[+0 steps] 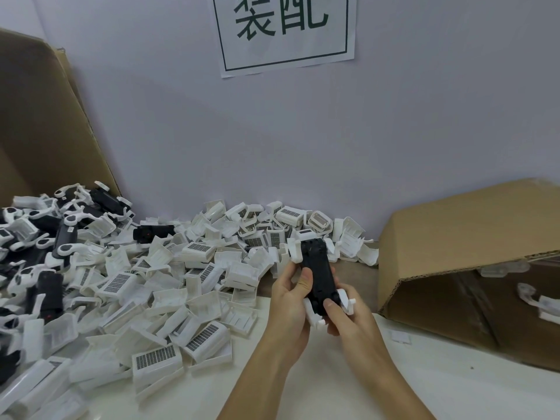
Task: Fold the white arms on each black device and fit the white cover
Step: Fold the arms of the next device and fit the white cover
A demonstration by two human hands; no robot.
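Head view: both hands, left (288,301) and right (348,313), gripping one black device (318,277) above the table (333,389).

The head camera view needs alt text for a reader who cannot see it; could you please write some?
Two bare hands hold a black device with white arms above a white table: the left hand grips its side, the right hand its near end. A heap of white covers and black devices lies to the left, an open cardboard box to the right.
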